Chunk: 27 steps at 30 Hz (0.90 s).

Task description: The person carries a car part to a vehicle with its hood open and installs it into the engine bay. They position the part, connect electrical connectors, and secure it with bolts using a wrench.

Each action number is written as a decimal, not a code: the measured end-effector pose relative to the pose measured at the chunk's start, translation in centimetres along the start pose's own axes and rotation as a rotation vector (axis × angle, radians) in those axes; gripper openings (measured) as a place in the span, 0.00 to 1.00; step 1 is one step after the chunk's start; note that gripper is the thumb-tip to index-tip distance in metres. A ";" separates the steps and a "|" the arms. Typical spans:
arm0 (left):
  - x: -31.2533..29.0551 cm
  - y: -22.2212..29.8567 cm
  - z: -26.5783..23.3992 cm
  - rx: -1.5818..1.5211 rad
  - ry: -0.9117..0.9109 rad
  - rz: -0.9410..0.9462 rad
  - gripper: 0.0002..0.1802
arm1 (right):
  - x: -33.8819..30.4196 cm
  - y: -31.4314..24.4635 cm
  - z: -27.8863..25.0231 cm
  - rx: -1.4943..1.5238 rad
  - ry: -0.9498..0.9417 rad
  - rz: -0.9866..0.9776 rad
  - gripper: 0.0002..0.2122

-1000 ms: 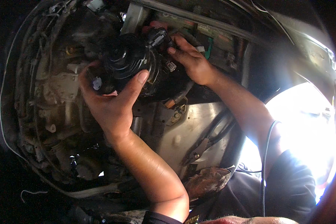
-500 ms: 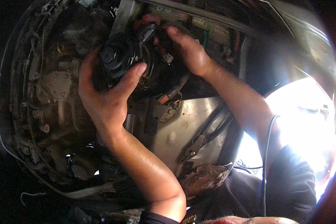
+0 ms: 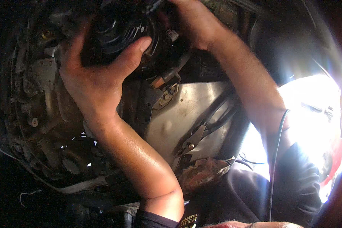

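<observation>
My left hand [image 3: 97,89] is wrapped round a black, round, ribbed car part [image 3: 119,36] at the top, its thumb lying along the lower right side. The part's exact kind is hard to tell in the dark. My right hand [image 3: 197,24] reaches up to the right of that part, its fingers hidden by shadow and the upper edge. A small pale connector [image 3: 172,35] hangs between the part and my right wrist. Below it, a dark cable with an orange-brown end [image 3: 158,82] runs beside a metal bracket [image 3: 166,98].
Pliers [image 3: 191,146] with dark handles lie on a bare metal panel [image 3: 171,117]. Near them is a crumpled brown rag-like thing [image 3: 205,171]. Greasy machinery [image 3: 45,76] fills the left side. A thin cable [image 3: 273,167] hangs by my right arm, against bright light.
Both hands and the black part have shifted upward in the picture, the left hand also leftward. The right hand's fingers have gone out of sight.
</observation>
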State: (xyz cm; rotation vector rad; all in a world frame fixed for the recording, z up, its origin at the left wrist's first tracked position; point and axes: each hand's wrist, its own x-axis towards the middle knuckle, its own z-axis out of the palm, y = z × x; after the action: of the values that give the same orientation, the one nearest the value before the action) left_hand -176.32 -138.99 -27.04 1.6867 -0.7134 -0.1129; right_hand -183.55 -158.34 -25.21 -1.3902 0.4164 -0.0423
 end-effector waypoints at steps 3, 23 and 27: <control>0.0 0.0 0.1 0.095 0.017 0.026 0.38 | -1.3 -0.6 -0.8 -0.003 -0.026 -0.025 0.38; -0.4 -0.4 0.3 0.266 0.080 0.021 0.41 | 0.6 2.0 -0.7 0.114 0.026 -0.079 0.29; 0.0 -0.5 0.0 0.098 -0.088 0.052 0.41 | -0.9 -1.4 -0.7 -0.107 0.044 0.043 0.34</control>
State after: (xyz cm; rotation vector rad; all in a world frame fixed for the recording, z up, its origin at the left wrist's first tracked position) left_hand -176.17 -138.97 -27.50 1.7638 -0.8397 -0.1174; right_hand -184.27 -158.99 -23.74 -1.4874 0.4909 -0.0159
